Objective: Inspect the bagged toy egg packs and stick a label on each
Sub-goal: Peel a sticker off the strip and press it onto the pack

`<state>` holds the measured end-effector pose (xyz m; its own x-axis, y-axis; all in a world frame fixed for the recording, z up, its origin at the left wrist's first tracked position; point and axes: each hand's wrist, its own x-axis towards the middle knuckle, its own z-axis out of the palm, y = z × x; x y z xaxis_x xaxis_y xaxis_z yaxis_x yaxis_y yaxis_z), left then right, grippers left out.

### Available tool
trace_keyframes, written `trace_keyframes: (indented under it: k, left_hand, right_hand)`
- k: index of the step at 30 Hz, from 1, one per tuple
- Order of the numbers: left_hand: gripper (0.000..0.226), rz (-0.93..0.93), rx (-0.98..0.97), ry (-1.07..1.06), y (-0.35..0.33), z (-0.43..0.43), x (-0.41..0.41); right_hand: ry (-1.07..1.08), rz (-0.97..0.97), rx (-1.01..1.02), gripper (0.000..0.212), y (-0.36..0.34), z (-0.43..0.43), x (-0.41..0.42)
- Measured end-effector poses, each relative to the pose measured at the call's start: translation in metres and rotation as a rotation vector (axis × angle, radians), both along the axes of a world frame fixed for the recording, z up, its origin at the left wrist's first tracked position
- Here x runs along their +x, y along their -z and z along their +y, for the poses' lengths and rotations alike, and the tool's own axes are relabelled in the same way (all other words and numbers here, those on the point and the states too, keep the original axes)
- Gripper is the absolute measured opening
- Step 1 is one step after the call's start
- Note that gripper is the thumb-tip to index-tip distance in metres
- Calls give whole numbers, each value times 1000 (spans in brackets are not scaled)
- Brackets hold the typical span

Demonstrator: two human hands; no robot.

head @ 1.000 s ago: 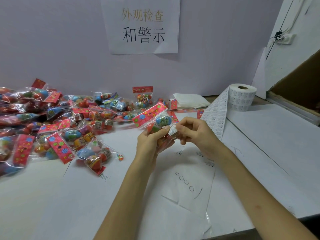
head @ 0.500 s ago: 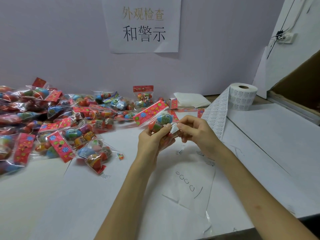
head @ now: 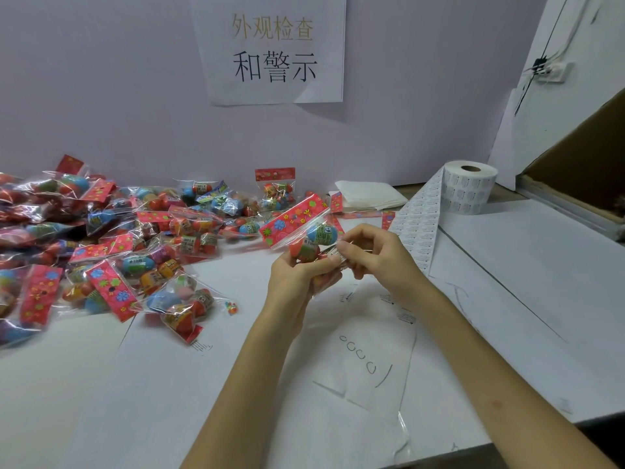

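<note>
My left hand (head: 297,282) grips a clear bagged egg pack (head: 301,228) with a red flowered header, held tilted above the table's middle. A blue egg and an orange egg show inside it. My right hand (head: 378,255) pinches a small white label (head: 336,253) against the lower part of that bag. A roll of labels (head: 470,191) stands at the back right, with its strip of labels (head: 417,228) trailing down to the table behind my right hand.
A large heap of bagged egg packs (head: 111,238) covers the left and back of the white table (head: 101,401). Folded white cloth (head: 368,198) lies by the wall. A cardboard box (head: 581,164) sits at the far right. An empty plastic bag (head: 368,360) lies under my forearms.
The pack has risen slightly and tilted in my left hand. My right hand stays at the label on the bag, fingers shifted a little.
</note>
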<state>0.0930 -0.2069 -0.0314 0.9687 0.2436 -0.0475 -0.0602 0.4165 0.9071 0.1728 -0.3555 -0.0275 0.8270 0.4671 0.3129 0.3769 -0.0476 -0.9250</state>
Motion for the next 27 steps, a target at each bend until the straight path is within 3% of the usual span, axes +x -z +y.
trace_keyframes:
  k: [8, 14, 19, 24, 27]
  left_hand:
    - [38, 9, 50, -37, 1, -3, 0]
    - [30, 14, -30, -62, -1, -3, -1]
    - [37, 60, 25, -121, -1, -3, 0]
    - [26, 98, 151, -85, 1, -5, 2]
    - [16, 105, 232, -68, 2, -10, 1]
  right_hand:
    - [-11, 44, 0, 10, -1, 2, -1]
    - [38, 48, -19, 9, 0, 2, 2]
    - [85, 45, -95, 13, 0, 0, 3]
    - [39, 119, -29, 29, -4, -2, 1]
    - [41, 84, -77, 20, -3, -1, 0]
